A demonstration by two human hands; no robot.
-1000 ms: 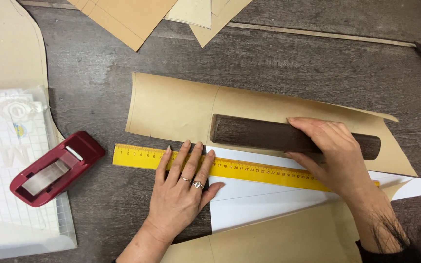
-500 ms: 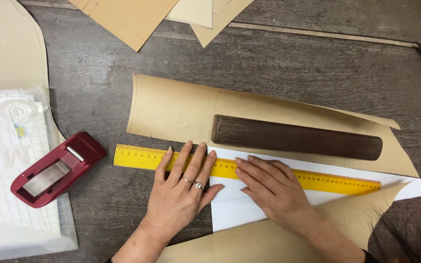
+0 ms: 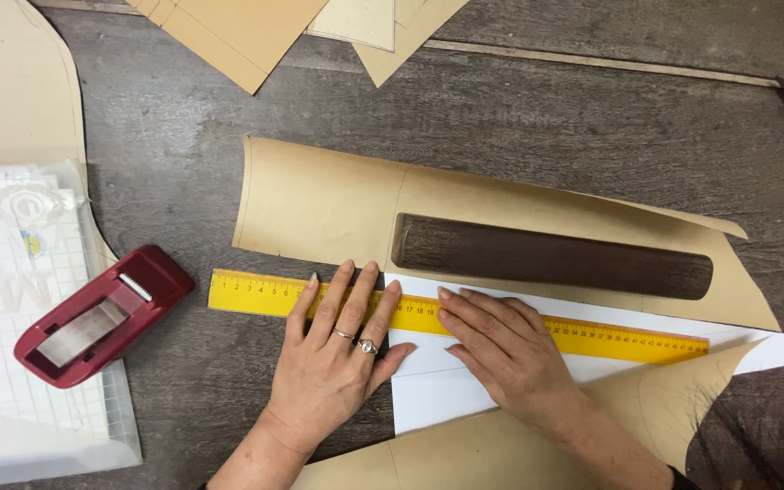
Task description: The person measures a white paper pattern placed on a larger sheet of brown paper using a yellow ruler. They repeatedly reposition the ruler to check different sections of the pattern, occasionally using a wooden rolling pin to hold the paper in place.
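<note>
**Yellow ruler pressed flat by both hands**

The yellow ruler [image 3: 465, 318] is taken as the landmark; it lies slightly slanted across the middle of the dark wooden surface [image 3: 592, 127]. Nearest the viewer, a brown paper piece [image 3: 519, 454] is seen below the ruler, partly under the wrists. The left hand [image 3: 338, 363] is laid flat and released, nothing being grasped; its fingertips are rested on the ruler's left half, and rings are worn on two fingers. The right hand [image 3: 501, 349] is likewise spread flat beside it, with its fingertips touching the ruler near the middle and its palm laid on the white paper [image 3: 437, 399] below the ruler. The ruler's right part is laid over that white sheet. To the left of the ruler, well apart, a red tape dispenser [image 3: 102, 318] is set at the edge of a clear gridded sheet [image 3: 11, 363]. Just above the ruler, a curled brown paper sheet [image 3: 319, 209] is held down by a dark wooden block [image 3: 551, 257]. Farther above, more paper pieces [image 3: 229, 36] are spread at the surface's far edge.
</note>
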